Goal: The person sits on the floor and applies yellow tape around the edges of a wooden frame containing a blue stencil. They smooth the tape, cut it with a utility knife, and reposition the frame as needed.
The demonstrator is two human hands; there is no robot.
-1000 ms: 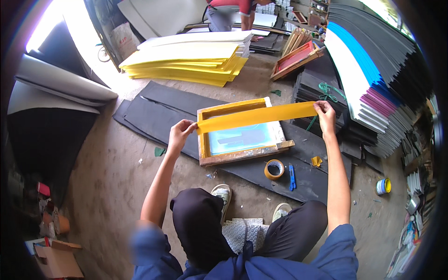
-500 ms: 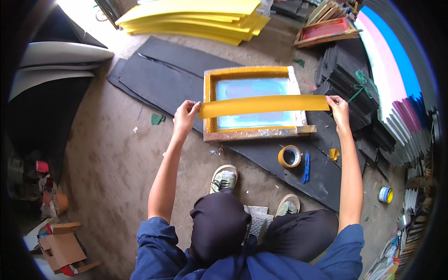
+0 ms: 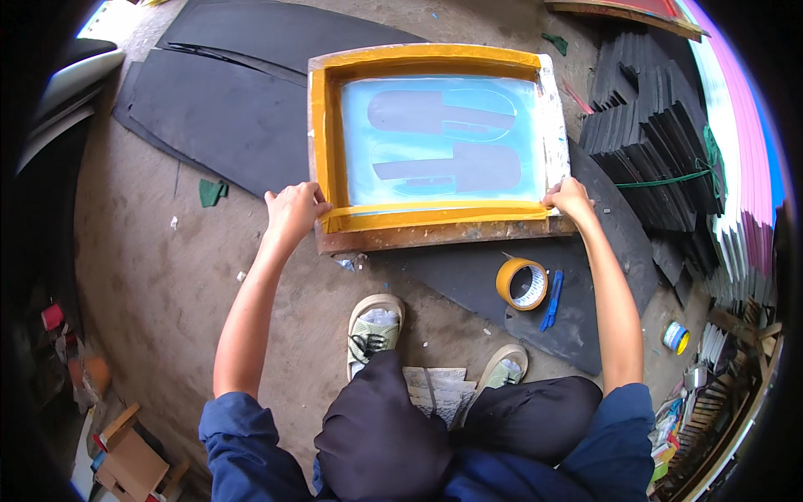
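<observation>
A wooden screen-printing frame (image 3: 435,237) lies in front of me, its blue mesh (image 3: 360,142) showing two grey rounded shapes. Along its near side runs a strip of yellow-brown tape (image 3: 443,217), down at the inner edge of the wood. My left hand (image 3: 294,212) pinches the strip's left end at the near left corner. At the near right corner, my right hand (image 3: 570,201) has its fingers closed on the other end. The far and left sides carry the same tape; the right side is whitish. A tape roll (image 3: 502,283) and a blue utility knife (image 3: 552,301) lie nearer me.
Black sheets (image 3: 226,109) lie under the frame on the concrete floor. Tied stacks of black pieces (image 3: 644,142) stand at the right, beside pink and white sheets (image 3: 736,142). A small tin (image 3: 676,337) is at the right, a cardboard box (image 3: 134,460) at the lower left.
Both hands have brought the stretched tape strip from above the mesh down to the frame's near side. My view has shifted, so the frame appears larger and higher.
</observation>
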